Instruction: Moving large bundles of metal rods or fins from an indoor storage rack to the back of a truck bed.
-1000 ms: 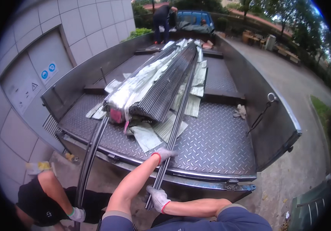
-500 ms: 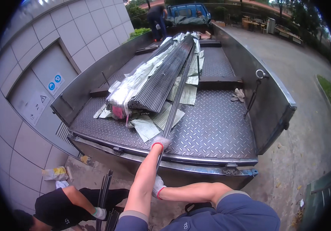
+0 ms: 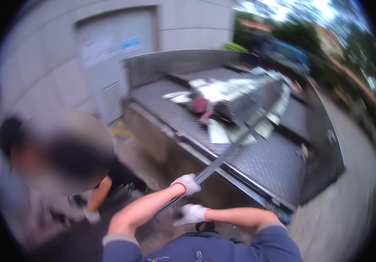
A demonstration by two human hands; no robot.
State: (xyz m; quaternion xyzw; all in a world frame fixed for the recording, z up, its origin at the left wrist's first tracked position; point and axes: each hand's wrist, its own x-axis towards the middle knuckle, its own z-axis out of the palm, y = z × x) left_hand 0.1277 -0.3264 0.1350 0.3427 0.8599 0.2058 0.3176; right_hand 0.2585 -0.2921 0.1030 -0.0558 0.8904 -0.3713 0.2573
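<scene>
Long grey metal rods (image 3: 223,160) slope from the truck bed down over its rear edge. My left hand (image 3: 188,184), in a white knitted glove with a red cuff, is closed around them. Below it my right hand (image 3: 193,215), gloved alike, is beside the lower part of the rods, apart from them, with thumb and fingers parted; motion blurs the fingertips. Up on the bed lies a large bundle of dark rods (image 3: 247,107) in torn whitish wrapping (image 3: 223,92), with a pink patch at its near end.
The tread-plate truck bed (image 3: 280,159) has a raised side wall (image 3: 328,153) at right. At left, a co-worker's arm (image 3: 98,194) reaches down, the hand gloved. A building wall with a grey door (image 3: 118,65) stands behind. A blurred blue vehicle (image 3: 289,54) is beyond.
My view has swung left, so the truck appears farther right and tilted. The left hand keeps hold of the rods; the right hand has come off them. The co-worker has risen higher into view.
</scene>
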